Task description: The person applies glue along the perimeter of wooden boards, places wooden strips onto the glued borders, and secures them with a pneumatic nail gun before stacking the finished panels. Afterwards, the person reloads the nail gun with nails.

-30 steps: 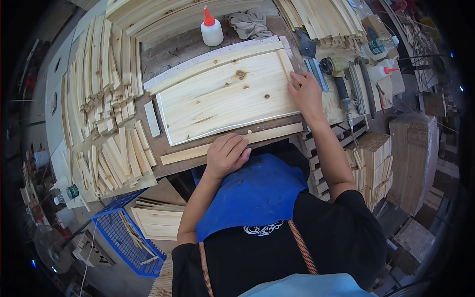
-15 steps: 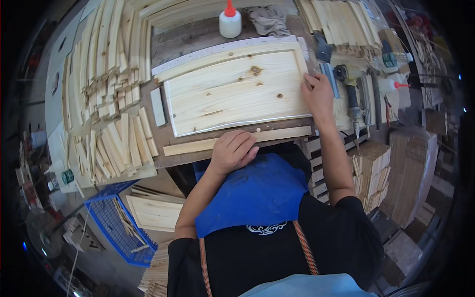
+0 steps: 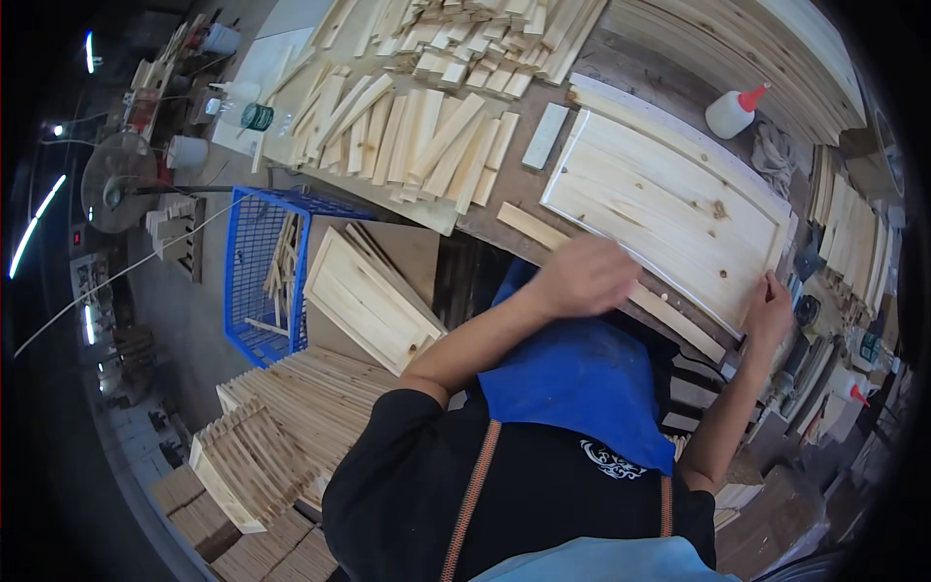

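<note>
A knotty pale wooden panel [image 3: 669,194] lies on the bench, with raised strips along its far and right sides. A thin white line, like glue, runs along its left and near edges. My right hand [image 3: 768,308] is at the panel's right end, its fingers curled against the edge there. My left hand [image 3: 592,276] is over the near edge of the panel, smeared by motion, so what its fingers do cannot be made out. Partly behind it, a loose wooden strip [image 3: 679,323] lies along the bench's front edge.
Piled wooden strips [image 3: 427,136] cover the bench at left. A white bottle with a red cap [image 3: 729,114] and a rag [image 3: 774,157] are beyond the panel. Below left stand a blue plastic crate [image 3: 235,262] and a finished-looking framed panel [image 3: 369,291]. Tools [image 3: 807,312] lie at right.
The view has swung to the left, showing more of the crate and stacked wood. My left hand has lifted from the loose strip toward the panel's near edge. My right hand stays at the panel's right end.
</note>
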`<state>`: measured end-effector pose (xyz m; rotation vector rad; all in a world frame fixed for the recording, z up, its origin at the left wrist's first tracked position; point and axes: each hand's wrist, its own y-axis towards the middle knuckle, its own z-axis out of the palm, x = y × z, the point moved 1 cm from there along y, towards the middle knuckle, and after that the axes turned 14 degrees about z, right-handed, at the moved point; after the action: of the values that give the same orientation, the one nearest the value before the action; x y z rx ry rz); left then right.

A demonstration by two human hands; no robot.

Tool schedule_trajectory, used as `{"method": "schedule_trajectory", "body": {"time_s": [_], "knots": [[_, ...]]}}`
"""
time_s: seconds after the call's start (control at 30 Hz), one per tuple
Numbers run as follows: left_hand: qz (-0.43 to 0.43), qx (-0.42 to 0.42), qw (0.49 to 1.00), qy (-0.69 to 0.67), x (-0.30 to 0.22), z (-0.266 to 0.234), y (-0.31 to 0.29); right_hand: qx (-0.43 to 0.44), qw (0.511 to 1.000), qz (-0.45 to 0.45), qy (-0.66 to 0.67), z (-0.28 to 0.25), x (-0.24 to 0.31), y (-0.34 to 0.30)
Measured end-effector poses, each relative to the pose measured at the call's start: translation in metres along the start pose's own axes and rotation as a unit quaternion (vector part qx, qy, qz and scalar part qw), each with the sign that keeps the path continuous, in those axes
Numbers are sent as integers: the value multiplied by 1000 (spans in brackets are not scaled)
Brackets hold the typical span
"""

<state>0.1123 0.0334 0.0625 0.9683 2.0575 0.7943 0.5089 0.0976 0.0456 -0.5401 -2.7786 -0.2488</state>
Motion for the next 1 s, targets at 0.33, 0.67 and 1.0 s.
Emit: {"method": "schedule_trajectory", "body": {"time_s": [0.33, 0.67, 1.0], "knots": [[-291, 64, 855, 425, 94, -158, -26, 78, 975, -23, 205, -38, 83, -87], [-218, 135, 939, 229, 42, -93, 39, 257, 886, -80, 377, -40, 109, -94], [-88, 107, 985, 105, -6, -5, 70, 501, 734, 70, 454, 1, 119, -81]]}}
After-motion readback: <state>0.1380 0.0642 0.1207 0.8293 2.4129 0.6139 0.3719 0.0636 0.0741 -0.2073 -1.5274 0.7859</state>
